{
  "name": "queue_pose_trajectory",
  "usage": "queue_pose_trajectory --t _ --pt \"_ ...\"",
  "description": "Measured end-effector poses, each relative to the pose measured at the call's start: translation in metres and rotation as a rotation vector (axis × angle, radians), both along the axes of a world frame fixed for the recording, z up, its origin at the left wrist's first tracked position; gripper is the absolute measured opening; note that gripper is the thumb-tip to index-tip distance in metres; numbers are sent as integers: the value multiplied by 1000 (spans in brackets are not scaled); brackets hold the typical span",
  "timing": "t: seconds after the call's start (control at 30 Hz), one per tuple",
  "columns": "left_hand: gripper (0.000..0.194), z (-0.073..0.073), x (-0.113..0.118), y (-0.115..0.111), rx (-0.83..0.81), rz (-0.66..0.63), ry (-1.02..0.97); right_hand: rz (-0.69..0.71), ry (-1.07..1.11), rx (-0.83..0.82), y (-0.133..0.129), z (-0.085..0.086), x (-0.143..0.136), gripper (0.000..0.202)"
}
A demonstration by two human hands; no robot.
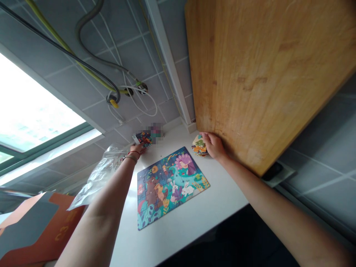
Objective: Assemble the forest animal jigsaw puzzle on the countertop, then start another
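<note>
An assembled jigsaw puzzle (172,187) with rabbits, a bear and a peacock lies flat on the white tabletop (222,185). Beyond its far left corner, my left hand (138,148) has its fingers closed at the near edge of a dark, colourful picture card (144,138). Part of what lies beside that card is blurred out. On the right, my right hand (214,145) grips a stack of loose puzzle pieces (198,146) from its right side, thumb on top. The stack sits near the puzzle's far right corner, apart from it.
A clear plastic bag (100,174) lies left of my left forearm, above an orange and grey box (55,230). A large wooden board (250,74) leans on the right, close to my right hand. Hoses and cables (114,74) hang along the tiled wall.
</note>
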State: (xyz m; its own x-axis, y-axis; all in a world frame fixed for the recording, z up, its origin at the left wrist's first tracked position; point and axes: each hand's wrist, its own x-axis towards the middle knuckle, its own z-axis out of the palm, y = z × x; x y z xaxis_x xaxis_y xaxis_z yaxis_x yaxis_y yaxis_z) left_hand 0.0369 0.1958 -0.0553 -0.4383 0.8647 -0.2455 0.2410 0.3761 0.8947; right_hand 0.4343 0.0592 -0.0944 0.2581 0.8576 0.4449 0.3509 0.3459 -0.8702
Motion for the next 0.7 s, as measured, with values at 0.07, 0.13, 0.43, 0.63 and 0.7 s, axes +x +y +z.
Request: queue_pose_trajectory --t 0.07,0.13,0.43,0.63,0.7 --pt "41 3 2 -6 36 -23 -22 2 -10 0 0 1 0 67" --pt "36 7 3 -17 87 -56 -34 4 -19 4 -1 2 0 67" --pt "27 22 -12 -143 409 -179 77 6 -9 -4 -2 2 3 62" --pt "11 11 -26 -248 831 -336 507 -38 -131 104 -18 14 -5 49" --pt "11 12 -26 -266 996 -407 649 -82 -217 231 -31 23 -14 42"
